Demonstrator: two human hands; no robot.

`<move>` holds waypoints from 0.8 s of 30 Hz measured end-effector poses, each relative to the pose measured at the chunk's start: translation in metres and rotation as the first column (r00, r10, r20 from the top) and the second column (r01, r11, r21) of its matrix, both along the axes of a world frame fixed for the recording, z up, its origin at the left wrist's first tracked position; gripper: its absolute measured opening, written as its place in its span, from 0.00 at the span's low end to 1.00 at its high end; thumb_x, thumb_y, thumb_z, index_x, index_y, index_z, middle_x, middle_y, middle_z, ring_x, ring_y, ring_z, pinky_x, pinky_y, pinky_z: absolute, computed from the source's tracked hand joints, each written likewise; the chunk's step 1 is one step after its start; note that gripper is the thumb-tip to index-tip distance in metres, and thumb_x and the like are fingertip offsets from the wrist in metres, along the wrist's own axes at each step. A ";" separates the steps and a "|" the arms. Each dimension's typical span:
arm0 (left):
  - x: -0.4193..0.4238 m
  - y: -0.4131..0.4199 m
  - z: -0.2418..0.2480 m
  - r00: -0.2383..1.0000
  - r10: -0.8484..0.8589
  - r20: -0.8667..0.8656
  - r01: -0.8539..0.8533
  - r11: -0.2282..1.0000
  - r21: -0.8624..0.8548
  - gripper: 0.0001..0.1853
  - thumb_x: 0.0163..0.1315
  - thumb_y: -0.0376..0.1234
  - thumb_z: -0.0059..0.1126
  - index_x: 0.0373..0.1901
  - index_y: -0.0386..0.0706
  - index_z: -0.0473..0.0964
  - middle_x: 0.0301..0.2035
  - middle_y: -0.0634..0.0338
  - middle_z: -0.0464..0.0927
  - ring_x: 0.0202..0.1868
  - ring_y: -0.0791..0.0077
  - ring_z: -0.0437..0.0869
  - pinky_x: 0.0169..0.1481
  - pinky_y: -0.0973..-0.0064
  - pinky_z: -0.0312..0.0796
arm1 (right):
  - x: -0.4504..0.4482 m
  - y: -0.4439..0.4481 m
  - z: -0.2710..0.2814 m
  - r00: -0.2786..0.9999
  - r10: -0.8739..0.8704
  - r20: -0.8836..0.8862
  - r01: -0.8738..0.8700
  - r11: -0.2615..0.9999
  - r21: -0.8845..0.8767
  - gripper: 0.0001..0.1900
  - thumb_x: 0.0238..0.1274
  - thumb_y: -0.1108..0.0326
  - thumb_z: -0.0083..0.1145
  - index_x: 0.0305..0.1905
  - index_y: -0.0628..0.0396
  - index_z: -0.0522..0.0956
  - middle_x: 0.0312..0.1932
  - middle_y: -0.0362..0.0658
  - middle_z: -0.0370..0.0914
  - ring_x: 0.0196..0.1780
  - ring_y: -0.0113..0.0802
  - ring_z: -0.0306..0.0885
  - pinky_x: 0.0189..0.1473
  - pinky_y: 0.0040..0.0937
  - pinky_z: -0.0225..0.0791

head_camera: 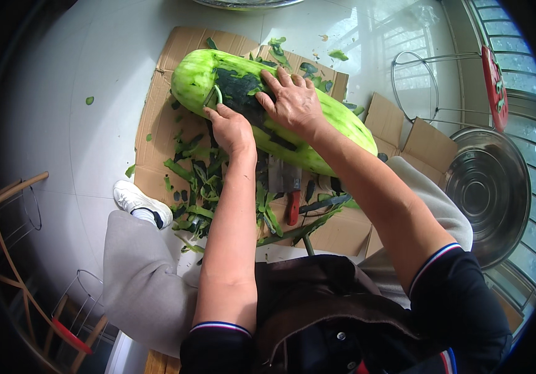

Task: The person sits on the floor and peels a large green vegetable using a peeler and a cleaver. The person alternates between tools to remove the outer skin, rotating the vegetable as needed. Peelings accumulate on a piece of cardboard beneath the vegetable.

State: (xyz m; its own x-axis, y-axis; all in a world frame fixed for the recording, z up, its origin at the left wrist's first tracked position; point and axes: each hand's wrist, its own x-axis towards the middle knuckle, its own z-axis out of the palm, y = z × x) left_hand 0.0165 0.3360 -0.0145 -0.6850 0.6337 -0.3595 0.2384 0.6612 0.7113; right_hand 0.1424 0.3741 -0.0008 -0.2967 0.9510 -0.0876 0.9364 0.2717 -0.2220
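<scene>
A big winter melon (pixel 342 114) lies slantwise on flattened cardboard (pixel 155 154). Much of its rind is peeled to pale green, while a dark green patch (pixel 237 91) remains along the upper side. Near the melon's left end, my left hand (pixel 231 130) grips a peeler (pixel 218 95), its head against the melon's surface. My right hand (pixel 293 100) rests on top of the melon, palm down, fingers apart, beside the dark patch. Below the melon lies a cleaver with a red handle (pixel 293 208), its blade (pixel 283 176) partly under the melon's edge.
Peel strips (pixel 197 182) litter the cardboard between my legs, and some scraps lie on the pale tiled floor (pixel 85 140). To the right stand a steel basin (pixel 478 191) and an overturned wire-framed stool (pixel 494 89). A white shoe (pixel 142 201) is at the cardboard's left edge.
</scene>
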 end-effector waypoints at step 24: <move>0.091 -0.167 0.040 0.948 -0.281 0.149 0.282 0.959 0.012 0.28 0.74 0.44 0.38 0.70 0.42 0.56 0.44 0.37 0.79 0.42 0.44 0.82 0.44 0.62 0.73 | 0.074 -0.022 0.021 0.995 0.080 0.061 -0.071 0.988 -0.139 0.32 0.67 0.38 0.38 0.71 0.38 0.61 0.70 0.51 0.59 0.67 0.52 0.62 0.67 0.51 0.51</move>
